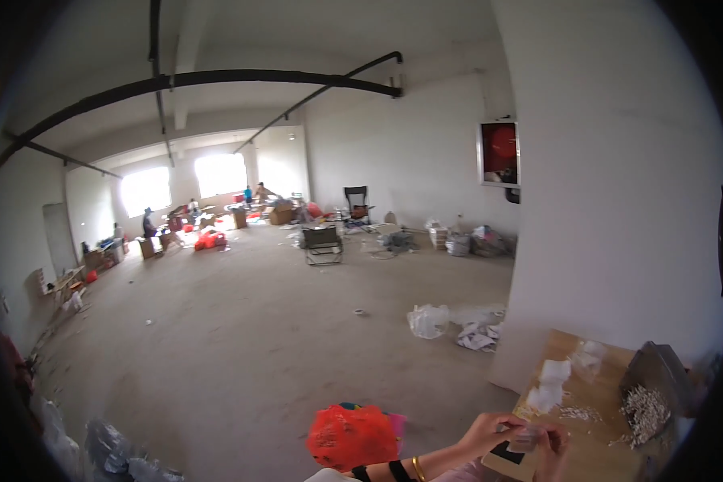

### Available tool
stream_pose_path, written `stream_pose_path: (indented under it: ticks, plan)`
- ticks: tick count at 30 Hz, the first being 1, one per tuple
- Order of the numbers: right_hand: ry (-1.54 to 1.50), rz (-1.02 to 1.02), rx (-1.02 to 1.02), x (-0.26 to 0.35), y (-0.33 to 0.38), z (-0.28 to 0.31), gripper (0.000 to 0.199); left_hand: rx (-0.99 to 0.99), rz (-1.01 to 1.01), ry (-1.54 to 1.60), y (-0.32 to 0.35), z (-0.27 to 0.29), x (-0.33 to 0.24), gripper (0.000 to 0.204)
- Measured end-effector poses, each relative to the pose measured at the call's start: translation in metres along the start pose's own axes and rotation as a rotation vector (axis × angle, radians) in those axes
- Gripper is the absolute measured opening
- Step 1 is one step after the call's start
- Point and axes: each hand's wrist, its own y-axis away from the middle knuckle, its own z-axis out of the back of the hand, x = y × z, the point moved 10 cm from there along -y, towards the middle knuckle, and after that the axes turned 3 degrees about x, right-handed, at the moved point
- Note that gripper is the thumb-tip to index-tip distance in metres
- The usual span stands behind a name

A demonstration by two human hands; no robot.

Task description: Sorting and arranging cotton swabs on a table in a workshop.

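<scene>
Head view: down at the lower right, a small translucent packet (525, 439) held up between both hands, just over the near edge of a light wooden table (610, 438). Grasping it by the fingertips with the left hand (496, 431), at its upper left; closed on its other side with the right hand (551, 450), fingers bent and thumb partly hidden. Cannot tell from here what lies inside the packet. On the left wrist, a gold bangle (417, 468), with black bands (398, 471) farther up the forearm. Below the hands, a flat dark panel (504, 454) at the table's edge, partly covered. Beyond them on the tabletop, pale translucent sheets or bags (553, 373) in a loose row, and near these a scatter of small white pieces (580, 414). To the right, a grey bin (659, 363), tilted, with many more such pieces heaped in its mouth. On the floor left of the forearm, a bulging red plastic bag (352, 436). Farther out, a clear plastic bag (428, 321) on the concrete, a folding chair (323, 245) well apart from the table, and small figures among boxes near bright windows (221, 175).
</scene>
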Motion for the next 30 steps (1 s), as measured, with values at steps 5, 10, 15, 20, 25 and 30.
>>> stream_pose_path:
  ticks: [5,10,15,20,25,30]
  plan:
    - [-0.130,-0.049,-0.020,-0.014,0.017,0.012,0.024,0.015,0.202,-0.307,0.007,-0.008,-0.006,0.034]
    - [0.206,-0.016,0.181,-0.013,-0.002,-0.027,0.022,-0.050,0.108,0.024,0.002,0.007,0.016,0.026]
    - [0.415,-0.003,-0.053,0.064,0.016,0.021,0.022,0.066,-0.033,-0.208,-0.035,-0.045,0.013,0.030]
    - [0.433,0.036,-0.110,0.089,0.045,0.053,0.023,0.178,-0.185,-0.187,-0.036,-0.091,0.010,0.020]
    - [0.580,0.059,-0.133,0.086,0.050,0.066,0.027,0.170,-0.236,-0.208,-0.029,-0.100,-0.012,0.022]
    - [0.489,0.050,-0.127,0.072,0.048,0.075,0.028,0.234,-0.205,-0.149,-0.029,-0.110,-0.018,0.022]
